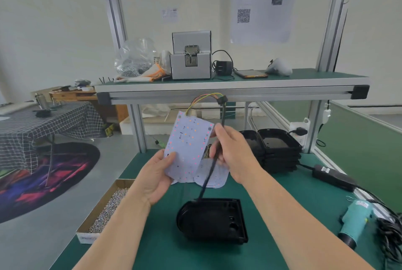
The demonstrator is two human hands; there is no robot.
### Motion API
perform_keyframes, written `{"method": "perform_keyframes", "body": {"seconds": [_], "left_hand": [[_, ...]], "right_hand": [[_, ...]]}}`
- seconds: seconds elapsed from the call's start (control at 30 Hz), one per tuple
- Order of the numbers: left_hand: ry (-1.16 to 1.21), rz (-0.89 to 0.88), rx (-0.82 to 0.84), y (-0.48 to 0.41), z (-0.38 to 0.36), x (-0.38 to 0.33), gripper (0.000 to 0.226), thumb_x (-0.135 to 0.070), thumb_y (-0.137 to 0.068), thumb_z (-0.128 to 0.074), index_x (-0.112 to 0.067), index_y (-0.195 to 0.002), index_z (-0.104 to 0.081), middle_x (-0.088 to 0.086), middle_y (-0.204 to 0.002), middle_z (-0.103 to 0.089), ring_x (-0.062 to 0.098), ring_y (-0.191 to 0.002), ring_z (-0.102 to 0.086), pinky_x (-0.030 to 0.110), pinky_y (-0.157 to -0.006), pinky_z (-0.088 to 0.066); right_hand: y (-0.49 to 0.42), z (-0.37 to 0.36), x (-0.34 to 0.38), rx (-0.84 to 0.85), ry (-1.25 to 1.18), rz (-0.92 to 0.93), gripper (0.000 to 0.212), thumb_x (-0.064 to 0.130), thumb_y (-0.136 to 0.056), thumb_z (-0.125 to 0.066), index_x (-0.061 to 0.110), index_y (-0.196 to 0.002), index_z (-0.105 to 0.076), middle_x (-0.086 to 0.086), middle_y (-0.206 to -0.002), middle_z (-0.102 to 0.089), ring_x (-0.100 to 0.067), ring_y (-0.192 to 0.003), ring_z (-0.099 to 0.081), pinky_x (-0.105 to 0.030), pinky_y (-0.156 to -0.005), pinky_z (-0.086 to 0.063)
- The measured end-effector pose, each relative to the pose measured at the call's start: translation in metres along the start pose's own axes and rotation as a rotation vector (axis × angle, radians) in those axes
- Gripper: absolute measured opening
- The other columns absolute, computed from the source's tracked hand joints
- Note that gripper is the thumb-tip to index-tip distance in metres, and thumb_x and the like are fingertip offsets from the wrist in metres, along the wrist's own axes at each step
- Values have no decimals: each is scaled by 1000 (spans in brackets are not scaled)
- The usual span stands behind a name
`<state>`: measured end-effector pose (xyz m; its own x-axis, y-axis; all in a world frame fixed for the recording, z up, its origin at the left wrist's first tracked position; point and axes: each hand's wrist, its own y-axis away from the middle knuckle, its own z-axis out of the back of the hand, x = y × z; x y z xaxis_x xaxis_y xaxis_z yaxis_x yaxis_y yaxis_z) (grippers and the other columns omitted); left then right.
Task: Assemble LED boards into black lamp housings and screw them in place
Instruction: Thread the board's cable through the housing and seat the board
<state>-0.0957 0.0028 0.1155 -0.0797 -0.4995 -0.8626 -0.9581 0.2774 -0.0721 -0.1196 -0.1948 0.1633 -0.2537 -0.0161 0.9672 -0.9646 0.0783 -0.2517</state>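
My left hand [155, 179] grips the lower left edge of a white LED board [188, 145], held up tilted above the bench. Coloured wires [203, 98] run from the board's top into a black cable [210, 174]. My right hand [233, 152] pinches that cable beside the board's right edge. The cable drops down into a black lamp housing [214, 219] lying on the green mat in front of me. More white LED boards [214, 177] lie flat behind the housing, partly hidden by my hands.
A stack of black housings [275, 150] stands at the right rear. A cardboard box of screws [107, 206] sits at the mat's left edge. A teal electric screwdriver [355, 219] and a black power adapter [334, 177] lie right. A shelf [230, 90] with a screw feeder [191, 56] hangs above.
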Motion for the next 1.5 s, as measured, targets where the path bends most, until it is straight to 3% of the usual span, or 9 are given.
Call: {"method": "perform_keyframes", "body": {"seconds": [0.17, 0.33, 0.47, 0.63, 0.93, 1.1, 1.23, 1.37, 1.5], "left_hand": [[278, 204, 74, 5, -18, 21, 51, -26, -96, -52, 2, -138, -51, 27, -135, -59, 45, -118, -60, 54, -97, -53], [105, 256, -36, 12, -33, 35, 35, -37, -100, -49, -10, -120, -57, 19, -76, -69, 16, -36, -50, 25, -49, -52], [229, 133, -195, 16, -50, 23, 42, -25, -104, -43, -13, -66, -57, 2, -42, -40, 8, -24, -17, 20, -34, -19], [480, 45, -170, 21, -64, 5, 46, -21, -105, -39, -21, -62, -55, -1, -41, -36, 7, -24, -17, 19, -33, -18], [599, -30, -152, 33, -51, -11, 11, -18, -80, -55, -22, -75, -45, -5, -44, -37, 7, -26, -20, 18, -34, -16], [603, -56, -168, 28, -40, -10, 15, -17, -79, -55, -21, -74, -41, -6, -45, -38, 8, -26, -21, 18, -34, -18], [610, -37, -193, 22, -39, -1, 17, -14, -83, -51, -21, -73, -39, -6, -45, -41, 8, -25, -21, 18, -33, -19], [377, 1, -296, 10, -34, 8, 18, -23, -103, -48, -17, -88, -55, 3, -64, -64, 7, -41, -50, 18, -44, -43], [102, 86, -392, 2, -6, 36, 15, -21, -104, -51, -19, -116, -58, 3, -124, -66, 21, -113, -61, 32, -96, -45]], "right_hand": [[-8, 1, 18, -50, -206, -72, 19, 15, -106, -46, 8, -90, -54, -2, -60, -68, -8, -43, -53, -20, -43, -45], [-8, 15, 6, -178, -211, -77, 25, 15, -105, -50, 8, -82, -53, -8, -69, -61, -7, -43, -57, -18, -43, -47], [0, 21, -21, -183, -464, -193, 17, 13, -106, -46, 7, -98, -60, -9, -80, -61, -16, -57, -66, -23, -53, -54], [40, 15, -90, 391, 628, -170, 64, -3, -91, -51, 36, -141, -50, 0, -119, -46, -14, -75, -55, -18, -63, -43], [58, 36, -82, 315, 788, 17, 48, -9, -89, -41, 20, -99, -78, 1, -99, -55, -14, -105, -45, -28, -94, -35], [79, 56, -63, 485, 587, -49, 31, 58, -89, -59, 34, -98, -76, 14, -91, -54, -1, -85, -55, -17, -79, -43], [79, 56, -73, 631, 986, -78, 21, 42, -90, -64, 24, -88, -74, 10, -88, -54, 0, -70, -51, -15, -62, -39], [73, 73, -73, 351, 850, -86, 22, 27, -95, -62, 19, -78, -74, 4, -70, -64, -6, -56, -52, -27, -60, -47], [70, 90, -65, 60, 439, -50, 22, 13, -98, -60, 14, -81, -73, -1, -65, -67, -8, -51, -56, -22, -45, -44]]}}
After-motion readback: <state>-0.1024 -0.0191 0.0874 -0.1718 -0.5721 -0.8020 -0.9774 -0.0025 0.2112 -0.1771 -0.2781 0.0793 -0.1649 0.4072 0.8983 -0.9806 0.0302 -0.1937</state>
